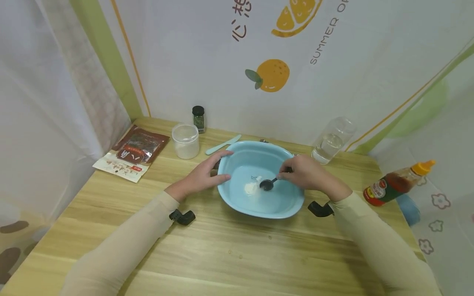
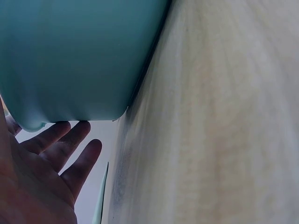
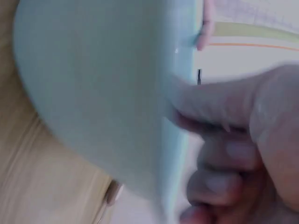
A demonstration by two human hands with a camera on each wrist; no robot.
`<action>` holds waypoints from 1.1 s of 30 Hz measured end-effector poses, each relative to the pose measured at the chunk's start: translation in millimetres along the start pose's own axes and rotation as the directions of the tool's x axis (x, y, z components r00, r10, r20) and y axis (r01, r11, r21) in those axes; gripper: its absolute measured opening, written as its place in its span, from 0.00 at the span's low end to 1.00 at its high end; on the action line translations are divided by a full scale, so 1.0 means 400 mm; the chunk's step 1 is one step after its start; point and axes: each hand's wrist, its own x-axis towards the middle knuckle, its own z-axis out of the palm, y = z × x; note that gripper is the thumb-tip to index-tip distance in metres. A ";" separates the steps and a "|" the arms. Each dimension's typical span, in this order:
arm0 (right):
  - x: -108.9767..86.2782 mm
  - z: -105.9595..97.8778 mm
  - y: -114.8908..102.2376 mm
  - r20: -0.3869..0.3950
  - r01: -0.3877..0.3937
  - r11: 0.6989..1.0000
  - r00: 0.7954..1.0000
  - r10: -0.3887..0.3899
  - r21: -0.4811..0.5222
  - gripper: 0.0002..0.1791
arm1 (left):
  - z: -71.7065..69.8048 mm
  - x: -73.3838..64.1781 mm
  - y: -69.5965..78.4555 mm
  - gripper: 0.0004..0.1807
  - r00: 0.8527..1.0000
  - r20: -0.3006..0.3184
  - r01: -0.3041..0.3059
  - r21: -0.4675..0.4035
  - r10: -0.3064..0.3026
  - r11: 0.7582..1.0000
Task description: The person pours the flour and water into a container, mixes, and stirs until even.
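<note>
A light blue plastic basin (image 1: pixel 261 209) stands on the wooden table, with white powder (image 1: pixel 252 188) on its bottom. My left hand (image 1: pixel 201 176) holds the basin's left rim. Its thumb and a finger reach over the edge, while other fingers touch the outer wall, as the left wrist view shows. Over the right rim, my right hand (image 1: pixel 305 172) pinches the handle of a small black spoon (image 1: pixel 266 185). The spoon's bowl is down inside the basin beside the powder. In the blurred right wrist view, the basin wall hides the spoon.
Behind the basin are a light green knife-shaped utensil (image 1: pixel 223 144), a clear jar (image 1: pixel 186 144) of white powder and a dark-capped spice jar (image 1: pixel 198 119). A spice packet (image 1: pixel 133 152) lies left. A tilted-looking clear bottle (image 1: pixel 331 142) and a sauce bottle (image 1: pixel 396 185) stand right.
</note>
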 end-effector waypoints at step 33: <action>0.005 -0.008 -0.018 0.113 0.107 0.993 0.987 -0.111 0.044 0.07 | 0.003 0.001 -0.002 0.40 1.000 -0.002 -0.015 0.016 0.015 1.000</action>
